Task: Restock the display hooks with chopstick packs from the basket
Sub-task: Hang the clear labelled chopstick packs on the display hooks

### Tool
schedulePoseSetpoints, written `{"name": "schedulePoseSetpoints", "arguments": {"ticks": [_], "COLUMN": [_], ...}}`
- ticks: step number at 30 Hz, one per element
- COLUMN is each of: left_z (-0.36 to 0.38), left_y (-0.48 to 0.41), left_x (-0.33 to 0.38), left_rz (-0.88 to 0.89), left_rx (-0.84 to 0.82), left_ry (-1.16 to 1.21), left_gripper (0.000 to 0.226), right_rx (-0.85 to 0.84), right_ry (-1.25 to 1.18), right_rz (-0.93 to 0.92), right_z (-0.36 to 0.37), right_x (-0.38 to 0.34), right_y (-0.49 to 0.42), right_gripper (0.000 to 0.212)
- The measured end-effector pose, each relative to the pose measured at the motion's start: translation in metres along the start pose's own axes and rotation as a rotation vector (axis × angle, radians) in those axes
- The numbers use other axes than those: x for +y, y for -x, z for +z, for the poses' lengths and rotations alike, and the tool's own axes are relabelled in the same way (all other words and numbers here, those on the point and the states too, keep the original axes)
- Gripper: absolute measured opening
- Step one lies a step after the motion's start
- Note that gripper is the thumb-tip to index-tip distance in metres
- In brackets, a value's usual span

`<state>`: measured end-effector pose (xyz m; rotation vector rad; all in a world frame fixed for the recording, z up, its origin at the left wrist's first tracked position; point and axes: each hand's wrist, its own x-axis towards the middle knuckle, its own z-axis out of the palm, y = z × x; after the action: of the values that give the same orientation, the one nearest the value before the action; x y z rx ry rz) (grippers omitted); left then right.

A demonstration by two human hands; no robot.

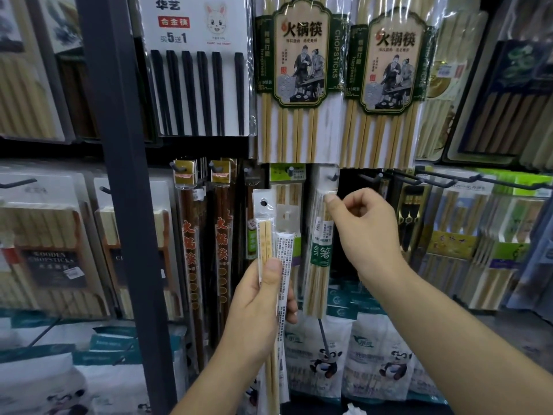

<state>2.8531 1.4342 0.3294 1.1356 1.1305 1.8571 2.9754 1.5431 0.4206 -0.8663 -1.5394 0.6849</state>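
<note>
Pinching the clear header of a hanging chopstick pack (320, 253) between right hand (363, 232) thumb and forefinger, just below the display hook (333, 176), with the other fingers curled loosely. Holding 2 more slim packs (265, 241) upright in the left hand (257, 304), with thumb pressed across their fronts, beside the hanging one. Likely handling as light, stiff bamboo inside slick, crinkly film, so gripping the rigid sticks mid-length and steering by the punched hole tab (263, 203) rather than squeezing the floppy plastic.

L hand (260, 298) upright, thumb up, grips packs (266, 235); R hand (363, 232) higher, pinches hung pack (320, 256) top.
</note>
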Motion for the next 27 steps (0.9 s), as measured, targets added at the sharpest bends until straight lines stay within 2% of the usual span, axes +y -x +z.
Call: {"name": "schedulePoseSetpoints", "arguments": {"ticks": [3, 5, 8, 11, 13, 17, 27], "left_z": [0.001, 0.002, 0.004, 0.005, 0.002, 0.0, 0.001], "left_y": [0.001, 0.001, 0.003, 0.003, 0.002, 0.001, 0.002], "left_x": [0.001, 0.001, 0.002, 0.002, 0.002, 0.005, 0.007], "left_rz": [0.018, 0.039, 0.054, 0.085, 0.11, 0.067, -0.003], "left_rx": [-0.006, -0.013, -0.035, -0.04, -0.01, -0.016, -0.086], "left_ry": [-0.012, -0.033, -0.035, -0.104, -0.153, -0.088, 0.0], "left_gripper": [0.048, 0.05, 0.048, 0.043, 0.045, 0.052, 0.049], "right_rx": [-0.214, -0.34, -0.408, -0.356, -0.258, -0.085, -0.082], "right_ry": [-0.08, -0.155, -0.18, -0.193, -0.19, -0.211, -0.17], "right_rz": [0.005, 0.009, 0.011, 0.044, 0.072, 0.06, 0.069], "right_z": [0.0, 0.001, 0.003, -0.001, -0.006, -0.015, -0.009], "right_x": [-0.013, -0.02, -0.023, -0.023, -0.023, -0.025, -0.017], "right_y": [0.025, 0.037, 0.044, 0.037, 0.025, 0.002, -0.015], "right_gripper": [0.034, 0.025, 0.018, 0.023, 0.024, 0.027, 0.029]}}
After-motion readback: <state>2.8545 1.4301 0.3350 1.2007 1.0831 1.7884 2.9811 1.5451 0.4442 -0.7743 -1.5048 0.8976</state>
